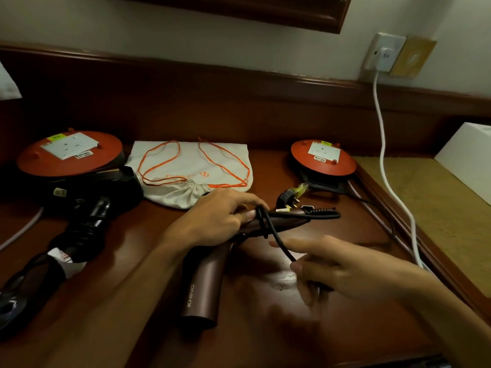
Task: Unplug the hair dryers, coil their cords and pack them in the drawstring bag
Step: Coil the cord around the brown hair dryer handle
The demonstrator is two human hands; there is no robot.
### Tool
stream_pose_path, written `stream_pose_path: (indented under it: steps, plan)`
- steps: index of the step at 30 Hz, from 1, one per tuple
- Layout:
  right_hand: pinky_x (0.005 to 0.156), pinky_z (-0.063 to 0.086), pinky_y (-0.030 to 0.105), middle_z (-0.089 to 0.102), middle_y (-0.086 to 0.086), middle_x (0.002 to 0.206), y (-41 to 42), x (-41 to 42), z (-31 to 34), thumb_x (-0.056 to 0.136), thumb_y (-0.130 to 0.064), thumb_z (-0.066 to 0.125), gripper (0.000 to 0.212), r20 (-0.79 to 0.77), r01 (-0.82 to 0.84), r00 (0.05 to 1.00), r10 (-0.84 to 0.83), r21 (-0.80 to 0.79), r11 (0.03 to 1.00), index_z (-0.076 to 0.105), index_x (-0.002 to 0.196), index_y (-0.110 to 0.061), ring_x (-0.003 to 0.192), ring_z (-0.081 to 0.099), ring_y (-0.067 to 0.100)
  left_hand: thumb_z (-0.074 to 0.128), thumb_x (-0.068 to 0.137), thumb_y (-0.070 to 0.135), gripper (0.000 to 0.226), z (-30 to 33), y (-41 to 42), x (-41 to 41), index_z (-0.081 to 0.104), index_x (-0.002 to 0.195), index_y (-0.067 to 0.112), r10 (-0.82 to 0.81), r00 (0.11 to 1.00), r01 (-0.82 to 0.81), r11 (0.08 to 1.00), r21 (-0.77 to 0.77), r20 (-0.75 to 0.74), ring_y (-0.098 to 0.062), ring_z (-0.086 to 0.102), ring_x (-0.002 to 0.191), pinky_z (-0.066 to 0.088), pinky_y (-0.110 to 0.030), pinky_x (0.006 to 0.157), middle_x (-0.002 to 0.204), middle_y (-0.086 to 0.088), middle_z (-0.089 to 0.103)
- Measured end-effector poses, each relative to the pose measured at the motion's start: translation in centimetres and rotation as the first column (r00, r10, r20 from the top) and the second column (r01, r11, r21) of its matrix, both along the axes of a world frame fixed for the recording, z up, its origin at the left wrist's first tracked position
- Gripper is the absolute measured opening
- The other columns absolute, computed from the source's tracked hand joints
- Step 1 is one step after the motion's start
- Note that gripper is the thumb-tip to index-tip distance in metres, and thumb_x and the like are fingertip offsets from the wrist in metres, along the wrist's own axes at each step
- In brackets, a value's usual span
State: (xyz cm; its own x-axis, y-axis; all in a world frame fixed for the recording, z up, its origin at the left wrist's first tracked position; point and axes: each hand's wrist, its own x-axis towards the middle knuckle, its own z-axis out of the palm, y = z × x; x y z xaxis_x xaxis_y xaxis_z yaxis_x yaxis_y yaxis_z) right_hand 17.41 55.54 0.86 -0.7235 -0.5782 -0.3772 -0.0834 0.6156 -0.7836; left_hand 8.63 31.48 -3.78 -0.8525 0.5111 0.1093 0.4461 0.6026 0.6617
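Two dryers lie unplugged: left hand [212, 219] clamps the brown metallic hair dryer [204, 282], right hand [342, 269] pinches its black cord [276, 235] mid-coil, white drawstring bag [191, 176] unfilled.

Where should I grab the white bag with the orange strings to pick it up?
Take the drawstring bag by its gathered neck, coming from the near edge. The bag lies flat with that bunched end facing the person, and bunched cloth is easier to pinch than the flat part. The orange cords probably work too, though the bag would swing.
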Motion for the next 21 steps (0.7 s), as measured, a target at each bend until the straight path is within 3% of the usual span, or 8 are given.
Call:
stream_pose_path:
  steps: [2,5,8,11,14,16,19,21]
  plan:
    - [0.066,0.060,0.041,0.066,0.025,0.087,0.4,-0.4,-1.6,0.109,-0.016,0.041,0.050,0.116,0.036,0.993,-0.021,-0.123,0.992,0.039,0.151,-0.043,0.078,0.073,0.030,0.059,0.101,0.021,0.027,0.0,-0.5,-0.1,0.073,0.118,0.038,-0.006,0.999,0.004,0.997,0.071,0.033,-0.005,0.072,0.093,0.061,-0.040,0.086,0.099,0.011,0.078]
    - [0.064,0.060,0.041,0.067,0.019,0.078,0.6,-1.8,-4.3,0.106,-0.028,0.048,0.033,0.161,0.076,0.985,-0.061,-0.088,0.993,0.062,0.130,-0.010,0.073,0.072,0.040,0.059,0.102,0.012,0.030,0.2,-1.1,-0.1,0.074,0.119,0.032,-0.055,0.994,0.041,0.988,0.149,0.091,-0.007,0.073,0.096,0.061,-0.026,0.082,0.102,0.006,0.078]
    - [0.060,0.053,0.035,0.061,0.012,0.070,0.6,-4.1,-5.7,0.102,-0.037,0.055,0.036,0.096,0.062,0.993,-0.068,0.057,0.996,0.069,0.103,-0.004,0.056,0.062,0.024,0.058,0.103,0.010,0.031,0.4,-1.7,-0.1,0.075,0.120,0.029,-0.099,0.983,0.068,0.979,0.190,0.157,-0.009,0.073,0.101,0.057,-0.019,0.081,0.105,0.003,0.078]
    - [0.052,0.044,0.027,0.060,0.006,0.070,0.3,-7.1,-5.8,0.092,-0.039,0.069,0.030,-0.119,0.070,0.991,-0.053,0.139,0.988,0.070,0.100,-0.010,0.059,0.051,0.023,0.058,0.102,0.006,0.032,0.8,-2.1,0.1,0.075,0.121,0.025,-0.141,0.972,0.100,0.972,0.211,0.189,-0.009,0.072,0.104,0.058,-0.022,0.083,0.108,0.003,0.078]
    - [0.051,0.041,0.026,0.065,0.016,0.067,-0.1,-10.2,-6.0,0.089,-0.023,0.077,0.013,-0.260,-0.027,0.963,0.075,0.182,0.983,0.073,0.084,-0.011,0.055,0.052,0.021,0.059,0.101,0.007,0.034,1.1,-1.6,0.6,0.076,0.119,0.031,-0.154,0.965,0.121,0.979,0.164,0.211,-0.006,0.072,0.102,0.061,-0.027,0.086,0.107,0.008,0.077]
    - [0.052,0.040,0.026,0.068,0.018,0.066,-0.2,-11.5,-5.7,0.086,-0.013,0.077,0.011,-0.252,0.021,0.966,0.047,0.262,0.965,0.077,0.075,-0.011,0.057,0.053,0.016,0.061,0.101,0.014,0.031,1.0,-1.3,0.7,0.075,0.119,0.036,-0.121,0.980,0.112,0.992,0.065,0.161,-0.004,0.070,0.101,0.059,-0.030,0.091,0.109,0.009,0.076]
    - [0.053,0.035,0.030,0.058,0.026,0.066,-0.1,-12.5,-4.6,0.086,-0.013,0.076,0.027,-0.221,0.039,0.974,0.039,0.337,0.941,0.068,0.074,0.010,0.059,0.045,0.019,0.064,0.100,0.025,0.027,0.7,-1.4,0.5,0.066,0.124,0.036,-0.069,0.987,0.070,0.998,-0.001,0.142,-0.001,0.068,0.106,0.056,-0.038,0.098,0.114,0.012,0.073]
    - [0.052,0.033,0.030,0.050,0.014,0.061,-0.6,-12.9,-3.7,0.088,-0.012,0.073,0.030,-0.173,-0.021,0.981,0.091,0.369,0.929,0.061,0.069,0.007,0.055,0.040,0.017,0.066,0.099,0.029,0.036,0.7,-1.3,0.7,0.057,0.132,0.040,-0.072,0.981,0.077,0.997,-0.019,0.181,-0.003,0.068,0.107,0.055,-0.040,0.099,0.113,0.011,0.074]
